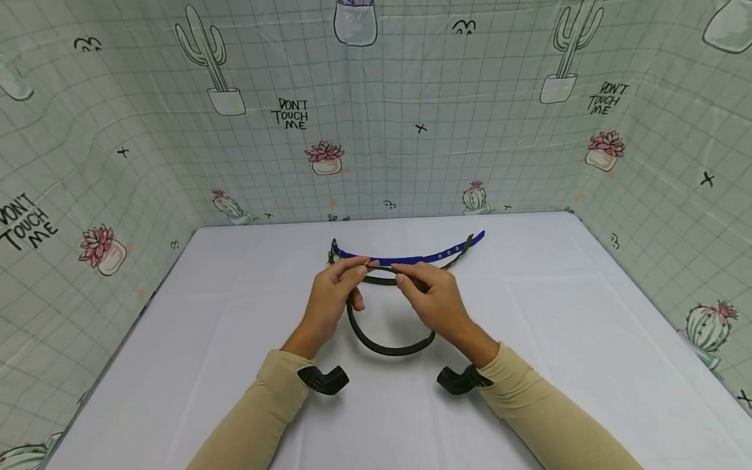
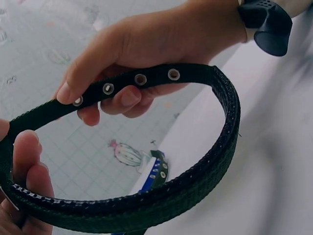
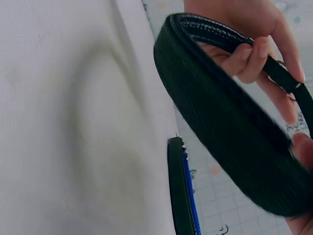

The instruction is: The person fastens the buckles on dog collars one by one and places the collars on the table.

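Observation:
Both hands hold a dark green collar (image 1: 392,351), bent into a loop above the table. In the left wrist view its thin strap shows a row of metal eyelets (image 2: 140,79), and its wide part has pale stitching. My right hand (image 1: 436,294) pinches the eyelet strap between thumb and fingers. Opposite it, my left hand (image 1: 336,290) pinches the other end of the strap, near a thin metal buckle (image 3: 295,88). The fingertips of both hands are close together at the top of the loop. Fingers partly hide the buckle and strap ends.
Beyond the hands, a blue collar (image 1: 411,260) with eyelets lies on the white table (image 1: 247,339), a dark green strap (image 1: 380,281) along its near side. Grid-patterned cloth (image 1: 388,156) with cactus drawings hangs behind and at both sides. Black devices (image 1: 323,380) sit on both wrists.

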A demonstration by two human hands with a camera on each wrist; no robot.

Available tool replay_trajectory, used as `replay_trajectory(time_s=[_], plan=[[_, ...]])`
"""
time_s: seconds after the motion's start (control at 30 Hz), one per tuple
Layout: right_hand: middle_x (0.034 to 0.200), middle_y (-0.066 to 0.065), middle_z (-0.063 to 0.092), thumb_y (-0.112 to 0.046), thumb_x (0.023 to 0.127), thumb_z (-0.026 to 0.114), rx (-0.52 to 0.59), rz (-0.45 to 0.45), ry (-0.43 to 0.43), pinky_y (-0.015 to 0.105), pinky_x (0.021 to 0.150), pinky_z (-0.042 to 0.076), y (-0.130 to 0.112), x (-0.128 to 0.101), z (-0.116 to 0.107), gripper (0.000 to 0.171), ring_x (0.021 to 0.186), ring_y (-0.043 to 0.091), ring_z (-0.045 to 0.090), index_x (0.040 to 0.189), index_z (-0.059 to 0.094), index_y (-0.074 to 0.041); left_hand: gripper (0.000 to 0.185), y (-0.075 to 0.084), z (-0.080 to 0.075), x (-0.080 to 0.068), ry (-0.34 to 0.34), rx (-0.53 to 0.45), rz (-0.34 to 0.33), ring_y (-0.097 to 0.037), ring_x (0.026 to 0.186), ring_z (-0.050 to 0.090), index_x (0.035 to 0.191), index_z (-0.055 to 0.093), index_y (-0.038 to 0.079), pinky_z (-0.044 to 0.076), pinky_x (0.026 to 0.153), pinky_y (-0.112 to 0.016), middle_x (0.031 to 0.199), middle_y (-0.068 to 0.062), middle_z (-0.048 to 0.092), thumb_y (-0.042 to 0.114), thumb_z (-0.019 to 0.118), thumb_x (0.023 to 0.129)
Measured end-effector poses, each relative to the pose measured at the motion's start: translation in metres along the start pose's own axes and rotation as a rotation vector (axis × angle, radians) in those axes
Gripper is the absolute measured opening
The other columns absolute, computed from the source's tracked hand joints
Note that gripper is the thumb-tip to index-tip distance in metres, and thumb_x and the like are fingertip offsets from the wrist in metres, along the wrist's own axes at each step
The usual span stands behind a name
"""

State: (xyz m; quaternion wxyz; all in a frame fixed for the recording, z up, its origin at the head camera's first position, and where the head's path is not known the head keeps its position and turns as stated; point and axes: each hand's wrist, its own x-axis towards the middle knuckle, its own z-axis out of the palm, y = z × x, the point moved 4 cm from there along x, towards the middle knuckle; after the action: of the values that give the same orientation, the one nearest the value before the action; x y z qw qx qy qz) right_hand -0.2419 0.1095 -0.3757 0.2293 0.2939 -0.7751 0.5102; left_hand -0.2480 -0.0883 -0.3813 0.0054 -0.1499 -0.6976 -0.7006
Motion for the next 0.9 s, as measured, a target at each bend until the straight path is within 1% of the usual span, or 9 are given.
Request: replay_trajectory(time_s=[0.07, 0.2, 0.3, 0.43, 0.5, 0.57, 0.7, 0.8, 0.9], plan=[[0.074, 0.000, 0.059, -0.005, 0.095, 0.068, -0.014, -0.006, 0.030, 0.022, 0.049, 0.037, -0.001, 0.000, 0.000, 0.021, 0.059, 0.011, 0.047, 0.115, 0.075, -0.003, 0.038, 0.000, 0.002, 0.000, -0.017, -0.021, -0.009, -0.016, 0.054, 0.056, 0.135, 0.060, 0.003, 0.049, 0.062, -0.027, 0.124, -0.009, 0.069, 0.023, 0.059, 0.103], [0.072, 0.002, 0.057, 0.002, 0.093, 0.068, -0.033, -0.028, 0.089, 0.022, 0.047, 0.033, -0.007, 0.001, -0.001, 0.020, 0.058, 0.009, 0.044, 0.111, 0.075, 0.002, 0.040, 0.001, 0.005, -0.001, -0.042, -0.031, -0.015, -0.016, 0.055, 0.057, 0.134, 0.058, -0.002, 0.050, 0.063, -0.027, 0.124, -0.012, 0.069, 0.022, 0.059, 0.102], [0.072, 0.006, 0.057, 0.008, 0.090, 0.067, -0.027, -0.052, 0.110, 0.022, 0.047, 0.032, -0.018, 0.002, -0.002, 0.019, 0.058, 0.009, 0.043, 0.108, 0.074, 0.007, 0.037, 0.003, 0.007, -0.002, -0.049, -0.023, -0.014, -0.017, 0.055, 0.058, 0.132, 0.059, 0.001, 0.050, 0.064, -0.028, 0.122, -0.011, 0.070, 0.021, 0.059, 0.102], [0.074, 0.010, 0.059, 0.013, 0.087, 0.067, -0.010, -0.076, 0.091, 0.021, 0.049, 0.035, -0.040, 0.004, -0.002, 0.020, 0.059, 0.013, 0.046, 0.107, 0.072, 0.011, 0.032, 0.005, 0.009, -0.004, -0.048, -0.008, -0.026, -0.017, 0.056, 0.058, 0.128, 0.061, 0.004, 0.050, 0.065, -0.029, 0.115, -0.014, 0.072, 0.019, 0.062, 0.101], [0.075, 0.011, 0.061, 0.013, 0.087, 0.068, -0.001, -0.077, 0.076, 0.021, 0.050, 0.037, -0.047, 0.004, -0.002, 0.021, 0.058, 0.015, 0.048, 0.107, 0.072, 0.011, 0.031, 0.006, 0.010, -0.004, -0.049, -0.010, -0.038, -0.017, 0.056, 0.058, 0.127, 0.059, 0.002, 0.051, 0.064, -0.029, 0.110, -0.015, 0.072, 0.017, 0.063, 0.100], [0.076, 0.013, 0.064, 0.013, 0.086, 0.069, 0.013, -0.068, 0.062, 0.023, 0.050, 0.041, -0.050, 0.004, -0.001, 0.022, 0.058, 0.017, 0.050, 0.109, 0.070, 0.011, 0.032, 0.006, 0.011, -0.005, -0.051, -0.016, -0.047, -0.017, 0.055, 0.057, 0.127, 0.055, 0.002, 0.051, 0.060, -0.028, 0.106, -0.014, 0.072, 0.016, 0.064, 0.099], [0.081, 0.013, 0.067, 0.010, 0.088, 0.069, 0.040, -0.025, 0.031, 0.025, 0.051, 0.045, -0.048, 0.002, 0.002, 0.025, 0.058, 0.017, 0.055, 0.113, 0.067, 0.009, 0.032, 0.006, 0.014, -0.006, -0.061, -0.024, -0.052, -0.015, 0.055, 0.056, 0.125, 0.049, 0.003, 0.047, 0.055, -0.025, 0.091, -0.009, 0.069, 0.014, 0.064, 0.099], [0.083, 0.013, 0.068, 0.008, 0.090, 0.069, 0.051, 0.012, 0.008, 0.025, 0.053, 0.047, -0.047, 0.002, 0.003, 0.026, 0.061, 0.017, 0.057, 0.116, 0.066, 0.008, 0.029, 0.006, 0.015, -0.006, -0.075, -0.026, -0.036, -0.016, 0.062, 0.058, 0.124, 0.050, 0.002, 0.046, 0.059, -0.024, 0.090, -0.008, 0.066, 0.013, 0.063, 0.100], [0.083, 0.013, 0.068, 0.006, 0.091, 0.068, 0.054, 0.045, -0.006, 0.024, 0.055, 0.047, -0.046, 0.002, 0.004, 0.026, 0.063, 0.017, 0.057, 0.117, 0.065, 0.009, 0.026, 0.005, 0.015, -0.005, -0.087, -0.017, -0.021, -0.017, 0.072, 0.059, 0.123, 0.054, 0.001, 0.047, 0.068, -0.027, 0.097, -0.008, 0.064, 0.016, 0.059, 0.103]])
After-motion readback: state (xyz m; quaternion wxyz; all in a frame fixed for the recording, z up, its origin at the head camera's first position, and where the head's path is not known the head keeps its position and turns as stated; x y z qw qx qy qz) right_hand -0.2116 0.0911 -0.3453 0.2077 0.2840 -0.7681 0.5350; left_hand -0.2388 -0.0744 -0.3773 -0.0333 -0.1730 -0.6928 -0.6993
